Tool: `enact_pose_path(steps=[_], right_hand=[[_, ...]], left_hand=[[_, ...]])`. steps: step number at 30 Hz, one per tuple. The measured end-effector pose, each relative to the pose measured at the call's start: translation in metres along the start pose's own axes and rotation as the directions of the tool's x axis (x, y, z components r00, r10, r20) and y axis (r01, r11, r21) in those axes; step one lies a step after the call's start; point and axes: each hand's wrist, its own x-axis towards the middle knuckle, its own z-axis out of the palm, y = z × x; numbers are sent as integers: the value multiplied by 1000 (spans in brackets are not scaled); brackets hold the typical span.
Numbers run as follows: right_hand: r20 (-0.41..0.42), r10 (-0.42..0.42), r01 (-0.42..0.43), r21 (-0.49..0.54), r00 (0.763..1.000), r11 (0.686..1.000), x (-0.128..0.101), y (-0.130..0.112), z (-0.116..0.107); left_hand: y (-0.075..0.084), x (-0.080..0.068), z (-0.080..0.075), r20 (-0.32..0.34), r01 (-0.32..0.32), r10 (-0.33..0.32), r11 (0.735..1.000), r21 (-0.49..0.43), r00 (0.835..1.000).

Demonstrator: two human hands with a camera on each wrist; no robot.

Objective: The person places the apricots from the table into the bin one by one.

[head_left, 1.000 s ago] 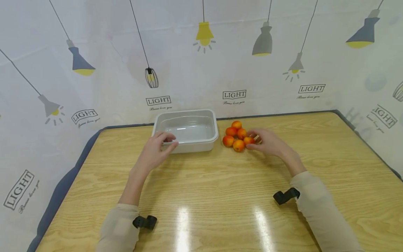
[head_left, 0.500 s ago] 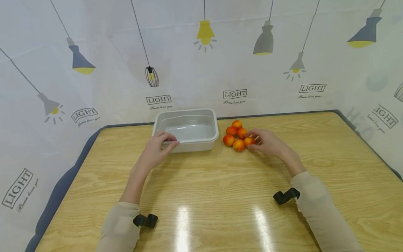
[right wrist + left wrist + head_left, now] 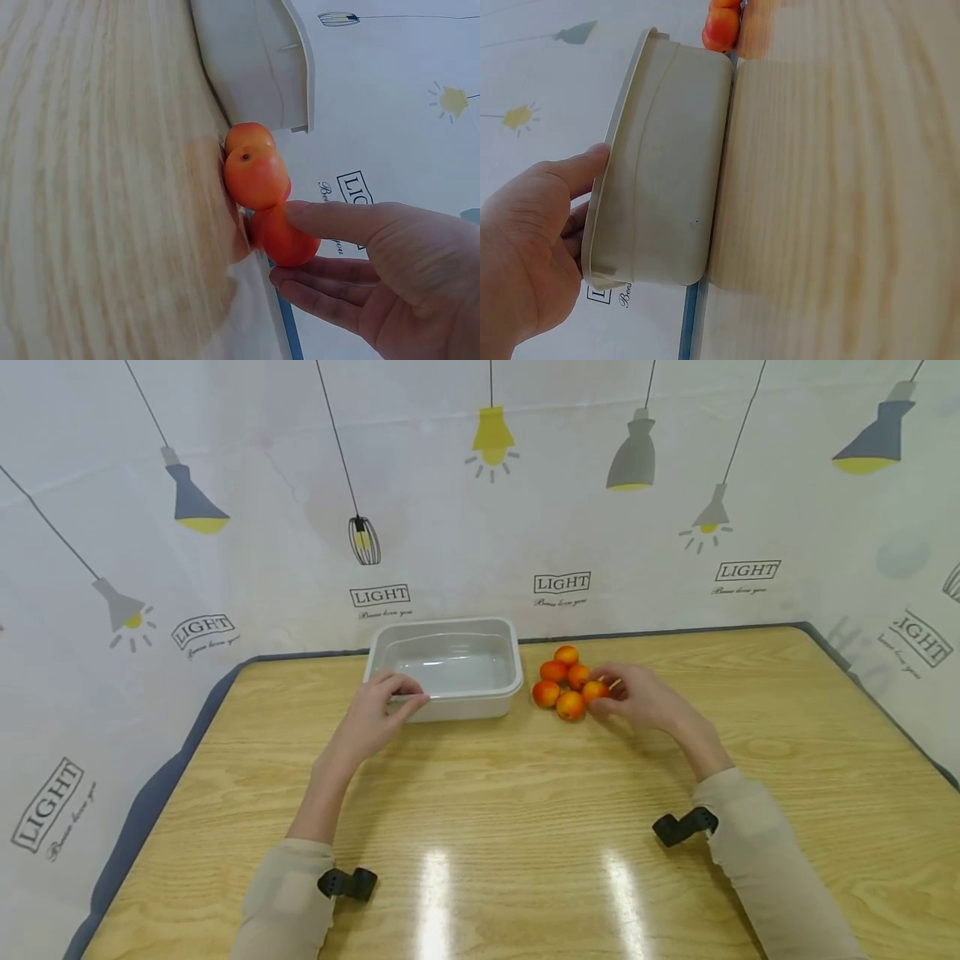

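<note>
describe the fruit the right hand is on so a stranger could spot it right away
On the wooden table, find the white rectangular plastic tub near the far edge; a cluster of five small orange-red round fruits lies just right of it. The one meant is at the cluster's right edge, the only one the right hand pinches.

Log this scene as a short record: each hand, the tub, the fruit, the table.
left hand: grips the near left rim of the tub, thumb over the edge
right hand: fingers pinch the rightmost fruit of the pile
tub: white, rectangular, nothing inside, at the table's far edge
fruit pile: five orange-red round fruits, touching, just right of the tub
table: light wood grain, glossy, dark edge band
backdrop: white sheet printed with lamps and the word LIGHT
</note>
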Motion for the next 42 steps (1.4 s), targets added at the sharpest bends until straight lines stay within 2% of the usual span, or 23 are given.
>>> enact_pose_path(steps=[23,37,42], right_hand=[[-57,-34,34,-1,998,999,2,-16,-10],[-136,-124,127,15,983,992,7,-29,-16],[-145,-111,112,4,983,994,9,-33,-17]], left_hand=[[-4,0,2,-9,-4,4,1000,-10,1000],[-4,1,2,-16,-10,10,1000,-4,1000],[-4,1,2,-14,-8,8,1000,-7,1000]])
